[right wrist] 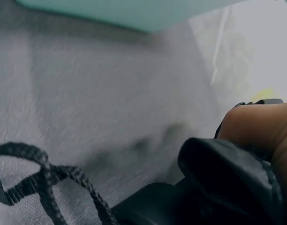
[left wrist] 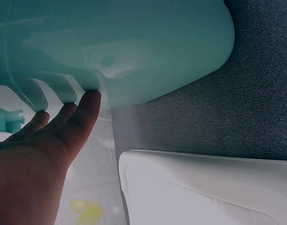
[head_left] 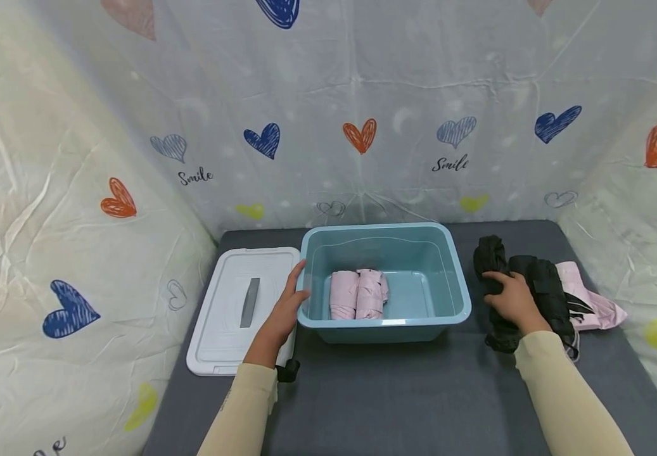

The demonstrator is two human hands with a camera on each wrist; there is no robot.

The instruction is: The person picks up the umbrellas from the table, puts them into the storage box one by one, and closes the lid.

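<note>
A light blue plastic tub (head_left: 385, 335) stands on the grey table, with two rolled pink cloths (head_left: 357, 294) lying side by side inside. My left hand (head_left: 282, 310) is at the tub's left wall. In the left wrist view its extended fingers (left wrist: 89, 110) touch the outer side of the tub (left wrist: 157, 51). Over to the right, my right hand (head_left: 513, 301) grips a rolled black cloth (head_left: 490, 253), thumb on its left side. Seen from the right wrist, dark folds of the black cloth (right wrist: 232, 173) lie beside the hand (right wrist: 260, 126), along with a braided black cord (right wrist: 49, 171).
Left of the tub lies a white lid (head_left: 220, 316) with a grey handle. Another black roll (head_left: 550, 291) and a pink cloth (head_left: 596, 307) lie just right of the right hand. A heart-printed curtain (head_left: 305, 95) surrounds the table (head_left: 396, 399) at the back and sides.
</note>
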